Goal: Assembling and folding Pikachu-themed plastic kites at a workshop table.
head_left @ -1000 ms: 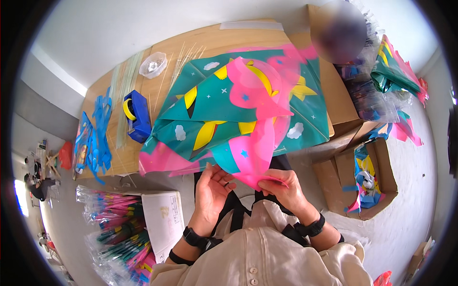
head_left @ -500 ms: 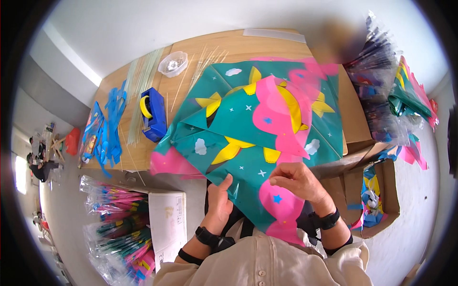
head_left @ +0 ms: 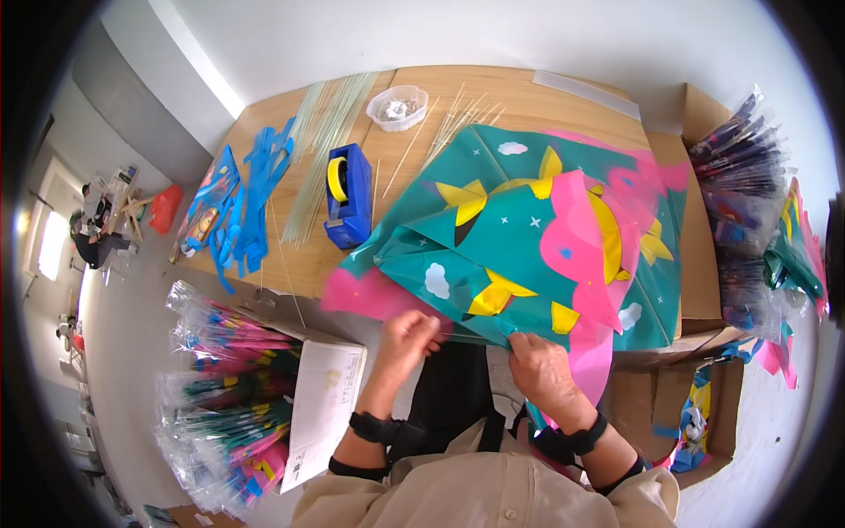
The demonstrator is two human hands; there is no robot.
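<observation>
A thin green kite sail [head_left: 493, 233] with yellow shapes, white clouds and a pink scalloped border lies folded over on the table, its near part hanging off the edge. My right hand [head_left: 547, 370] pinches the sail's near edge, fingers closed on it. My left hand [head_left: 405, 345] is curled closed just beside that edge, below a blurred pink flap [head_left: 374, 292]. Whether anything is between its fingertips cannot be made out. More of the sail appears layered underneath the fold.
The wooden table [head_left: 295, 264] holds a blue tape dispenser [head_left: 350, 207], thin sticks [head_left: 330, 132], a clear plastic tub [head_left: 398, 107] and blue strips [head_left: 257, 198]. Bagged bundles [head_left: 233, 414] stand in a box at the near left. Another open carton [head_left: 723, 414] sits at the right.
My left hand has let go of the green sail and moved slightly up. The right hand now grips its near edge, and the hanging corner is pulled up. The whole view has shifted.
</observation>
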